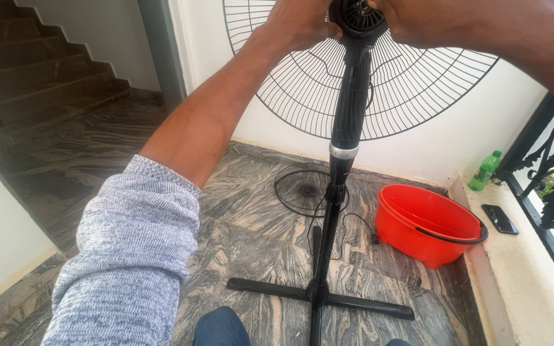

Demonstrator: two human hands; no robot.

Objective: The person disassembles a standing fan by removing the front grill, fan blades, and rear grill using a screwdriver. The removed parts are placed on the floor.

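at the far left, dark stone steps are seen rising from the veined marble floor. the left hand is raised at the top of the frame, its fingers closed around the left side of the black motor housing of a tall black pedestal fan. the round black wire guard is mounted behind that housing, and the black pole is carried down to a black cross-shaped base on the floor. a second, smaller wire guard is laid flat beside the pole. the right hand is clasped on the housing's right side.

a tip-over is judged possible, since force is applied high on a narrow stand; the loose cable could also be snagged.

further right, a red plastic bucket with a black handle is seen, apparently empty. on the pale ledge, a green plastic bottle is stood; whether liquid is held in it cannot be told. a black phone lies nearby.
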